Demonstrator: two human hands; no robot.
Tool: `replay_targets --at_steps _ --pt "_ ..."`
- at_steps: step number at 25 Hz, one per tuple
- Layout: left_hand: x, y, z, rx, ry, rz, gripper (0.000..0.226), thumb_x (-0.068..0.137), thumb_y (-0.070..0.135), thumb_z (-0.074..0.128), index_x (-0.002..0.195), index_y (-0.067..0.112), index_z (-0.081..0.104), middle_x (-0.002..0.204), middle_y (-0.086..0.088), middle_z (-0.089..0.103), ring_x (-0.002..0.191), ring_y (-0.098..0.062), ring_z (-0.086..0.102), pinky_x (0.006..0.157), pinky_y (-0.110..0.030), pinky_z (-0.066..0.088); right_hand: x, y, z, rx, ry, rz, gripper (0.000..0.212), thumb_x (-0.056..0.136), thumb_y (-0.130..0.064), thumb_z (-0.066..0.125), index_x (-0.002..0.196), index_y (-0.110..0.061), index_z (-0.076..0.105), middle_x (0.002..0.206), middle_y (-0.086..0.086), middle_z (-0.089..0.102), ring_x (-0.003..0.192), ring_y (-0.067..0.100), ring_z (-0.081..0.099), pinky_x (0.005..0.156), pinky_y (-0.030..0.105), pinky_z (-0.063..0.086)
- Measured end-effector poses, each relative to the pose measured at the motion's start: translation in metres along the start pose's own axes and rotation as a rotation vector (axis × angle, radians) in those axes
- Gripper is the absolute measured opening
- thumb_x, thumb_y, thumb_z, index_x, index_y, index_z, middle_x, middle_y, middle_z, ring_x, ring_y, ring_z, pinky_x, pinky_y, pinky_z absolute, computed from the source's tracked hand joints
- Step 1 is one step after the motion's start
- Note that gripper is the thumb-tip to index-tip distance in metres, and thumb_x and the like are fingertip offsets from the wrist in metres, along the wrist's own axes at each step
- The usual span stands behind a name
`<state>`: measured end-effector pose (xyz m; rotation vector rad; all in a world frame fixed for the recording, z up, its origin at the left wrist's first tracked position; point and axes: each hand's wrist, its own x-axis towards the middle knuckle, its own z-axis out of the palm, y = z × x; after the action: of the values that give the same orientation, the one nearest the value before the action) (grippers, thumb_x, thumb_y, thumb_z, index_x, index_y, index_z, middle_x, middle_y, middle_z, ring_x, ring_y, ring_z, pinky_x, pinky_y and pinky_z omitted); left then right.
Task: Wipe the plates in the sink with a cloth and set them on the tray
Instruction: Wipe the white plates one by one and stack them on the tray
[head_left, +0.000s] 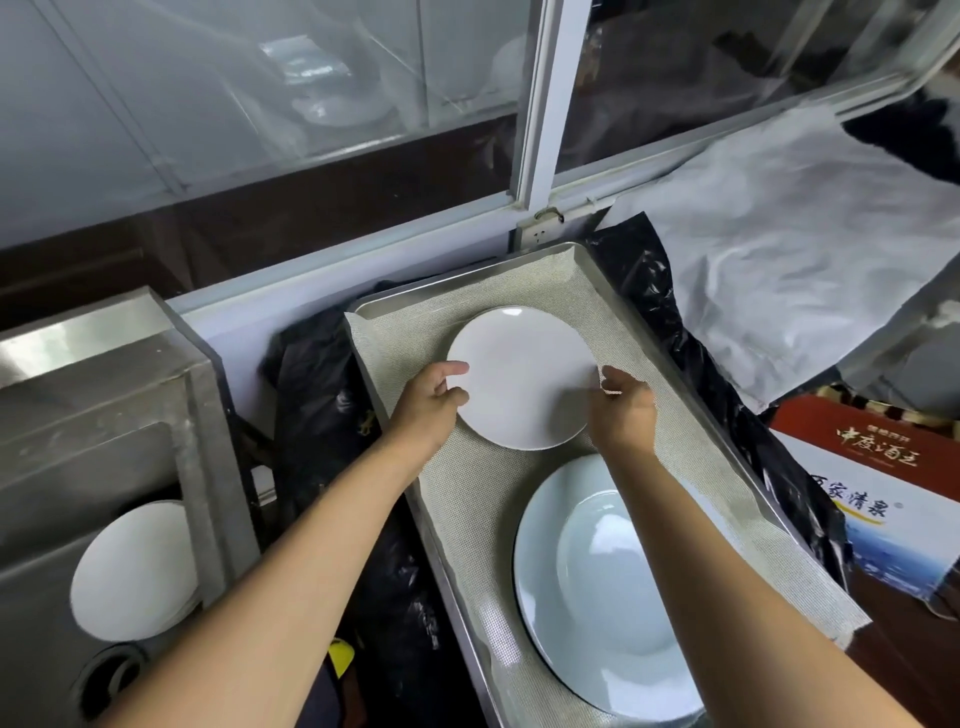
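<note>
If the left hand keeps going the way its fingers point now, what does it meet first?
The left hand already grips the small white plate by its left edge; its fingers point right across that plate. Further along that line is the right hand, probably.

tray (623, 283): brushed metal, dull sheen | liner in tray (415, 358): coarse woven mesh cloth, matt | small plate on liner (524, 374): smooth, satin | large plate nearer on liner (587, 587): glossy glazed | sink left of tray (104, 395): scuffed steel | sheet around tray (644, 270): glossy black plastic

The box (878, 488) right of the tray (691, 374) reads "中度酒王" on red, "百家清泉" on white below.
</note>
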<state>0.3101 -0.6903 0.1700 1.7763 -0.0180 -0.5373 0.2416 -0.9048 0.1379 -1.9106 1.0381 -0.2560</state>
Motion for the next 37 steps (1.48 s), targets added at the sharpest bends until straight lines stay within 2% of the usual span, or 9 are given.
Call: replay_targets --at_steps 2,9,12,16,20,26,29,33,37 --pt "-0.012 -0.001 -0.002 -0.002 0.017 0.054 0.04 0.096 -0.002 0.05 0.104 0.033 0.068 0.117 0.012 0.066 0.113 -0.011 0.061 0.1 -0.028 0.049 -0.015 -0.002 0.001 -0.012 0.022 -0.086 0.032 0.099 -0.018 0.058 0.128 -0.009 0.067 0.115 0.012 0.069 0.107 0.03 0.063 0.095 0.033 0.046" --pt "-0.087 0.005 -0.031 0.109 0.027 0.16 0.029 0.099 0.006 0.053 0.107 0.028 0.07 0.099 0.015 0.074 0.101 -0.004 0.067 0.1 -0.039 0.053 -0.103 -0.031 0.006 0.139 -0.065 -0.248 0.027 0.095 -0.006 0.057 0.112 -0.017 0.074 0.106 -0.001 0.074 0.094 0.011 0.067 0.087 0.027 0.051" --pt "-0.126 -0.001 -0.053 0.154 0.051 0.136 0.031 0.1 0.008 0.051 0.106 0.032 0.069 0.094 0.023 0.074 0.099 -0.004 0.067 0.096 -0.036 0.055 -0.144 -0.038 0.013 0.167 -0.107 -0.315 0.022 0.096 -0.006 0.06 0.109 -0.015 0.075 0.102 -0.003 0.075 0.092 0.011 0.068 0.087 0.028 0.052" --pt "-0.184 -0.016 -0.084 0.115 0.134 0.104 0.035 0.101 0.011 0.049 0.102 0.04 0.069 0.096 0.022 0.074 0.099 -0.003 0.067 0.095 -0.039 0.055 -0.206 -0.051 0.021 0.212 -0.215 -0.359 0.019 0.098 -0.009 0.06 0.107 -0.017 0.074 0.099 -0.009 0.074 0.093 0.004 0.068 0.083 0.015 0.049" --pt "-0.242 -0.034 -0.123 0.079 0.265 0.071 0.031 0.099 0.008 0.05 0.104 0.03 0.071 0.096 0.016 0.076 0.094 -0.015 0.07 0.09 -0.043 0.056 -0.269 -0.063 0.038 0.315 -0.356 -0.38 0.018 0.099 -0.008 0.06 0.104 -0.018 0.074 0.099 -0.009 0.076 0.092 0.003 0.07 0.084 0.018 0.051" --pt "-0.32 -0.067 -0.198 -0.018 0.444 0.054 0.03 0.098 -0.003 0.049 0.101 0.019 0.071 0.096 0.004 0.076 0.088 0.003 0.069 0.087 -0.025 0.054 -0.357 -0.069 0.08 0.312 -0.517 -0.454 0.021 0.098 -0.007 0.062 0.101 -0.023 0.075 0.093 -0.017 0.075 0.088 0.002 0.069 0.081 0.017 0.05" --pt "-0.353 -0.092 -0.241 -0.041 0.492 0.027 0.028 0.1 0.002 0.05 0.101 0.02 0.071 0.094 0.006 0.076 0.089 -0.004 0.069 0.087 -0.028 0.056 -0.402 -0.072 0.105 0.297 -0.572 -0.46 0.019 0.099 -0.007 0.061 0.102 -0.019 0.075 0.094 -0.009 0.076 0.089 0.008 0.071 0.083 0.026 0.054" --pt "-0.39 -0.122 -0.298 -0.043 0.504 0.002 0.027 0.1 0.003 0.051 0.101 0.021 0.072 0.091 0.009 0.077 0.09 -0.011 0.07 0.086 -0.032 0.056 -0.466 -0.076 0.138 0.298 -0.602 -0.429 0.021 0.099 0.0 0.057 0.104 -0.012 0.073 0.092 -0.006 0.074 0.074 -0.003 0.064 0.071 0.014 0.05" --pt "-0.421 -0.156 -0.353 -0.034 0.466 -0.009 0.025 0.1 0.005 0.052 0.103 0.02 0.072 0.093 0.008 0.077 0.094 -0.014 0.071 0.09 -0.039 0.058 -0.524 -0.067 0.176 0.263 -0.59 -0.373 0.026 0.096 -0.002 0.058 0.104 -0.02 0.074 0.096 -0.009 0.076 0.089 0.008 0.069 0.08 0.026 0.052"
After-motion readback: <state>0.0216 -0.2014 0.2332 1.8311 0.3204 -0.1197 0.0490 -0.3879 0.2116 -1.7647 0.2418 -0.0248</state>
